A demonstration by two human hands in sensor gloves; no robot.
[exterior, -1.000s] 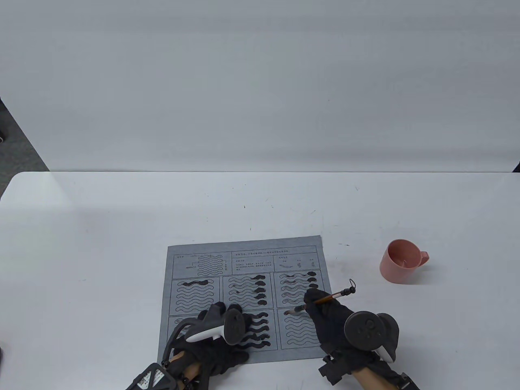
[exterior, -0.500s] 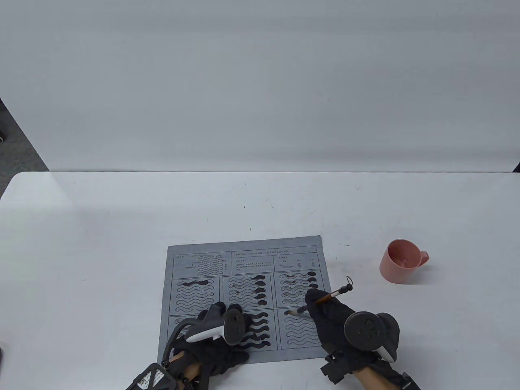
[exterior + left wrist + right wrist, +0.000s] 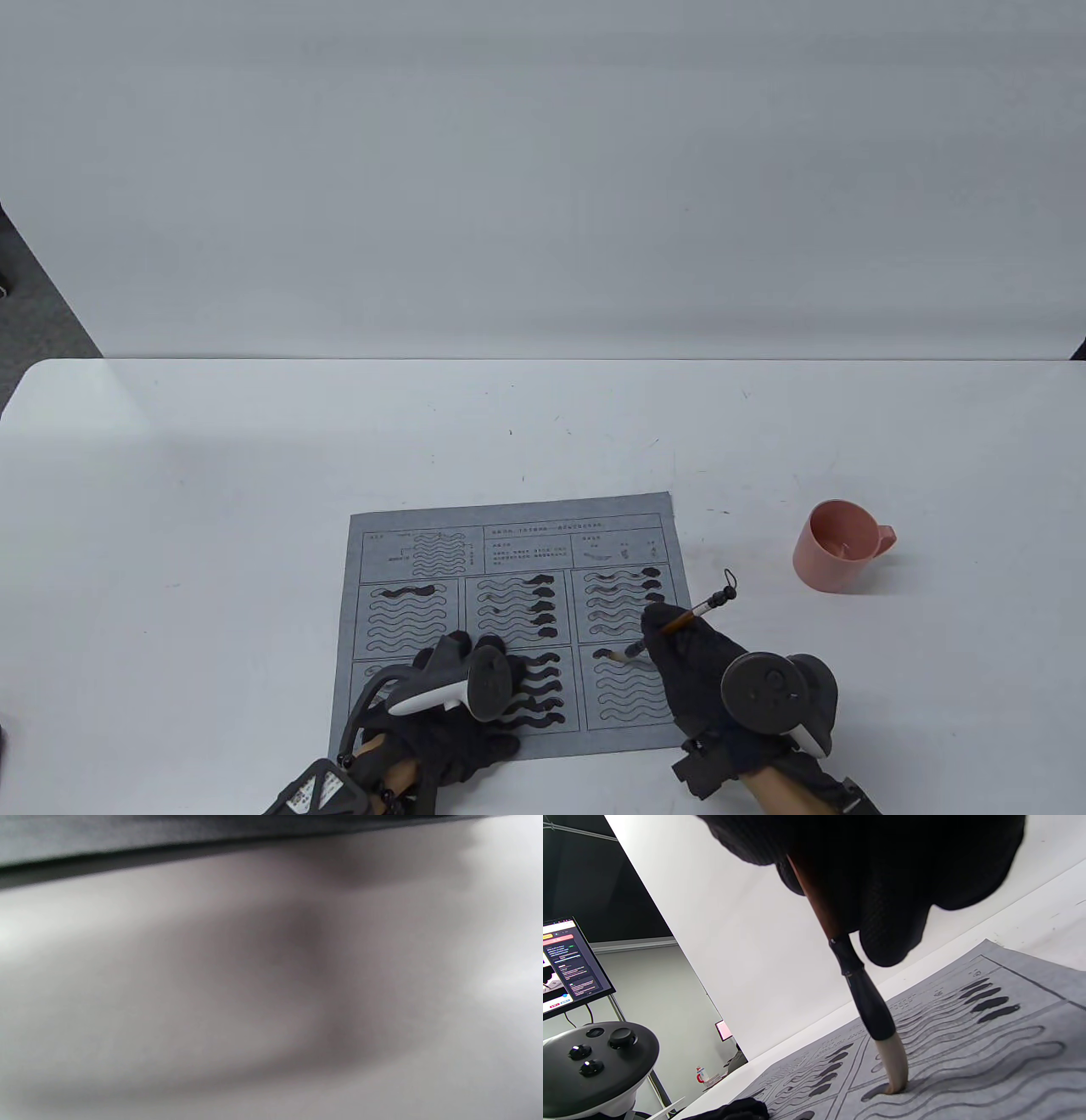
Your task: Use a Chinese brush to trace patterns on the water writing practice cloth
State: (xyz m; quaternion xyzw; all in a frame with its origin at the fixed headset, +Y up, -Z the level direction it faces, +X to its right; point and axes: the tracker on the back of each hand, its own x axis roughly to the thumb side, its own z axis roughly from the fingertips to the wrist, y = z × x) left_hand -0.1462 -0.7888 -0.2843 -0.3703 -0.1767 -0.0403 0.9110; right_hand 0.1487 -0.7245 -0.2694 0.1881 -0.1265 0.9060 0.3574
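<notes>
The right hand (image 3: 708, 671) pinches the brush (image 3: 679, 624) by its brown shaft, fingers (image 3: 895, 912) closed round it. The bristle tip touches the cloth (image 3: 509, 624) at the top wavy line of the lower right panel. The left hand (image 3: 450, 705) rests on the cloth's lower left; whether its fingers are spread cannot be told. The left wrist view is all blur. The brush slants, tip down-left and cord end up-right, toward the cup (image 3: 840, 546) on the tabletop (image 3: 212, 509).
</notes>
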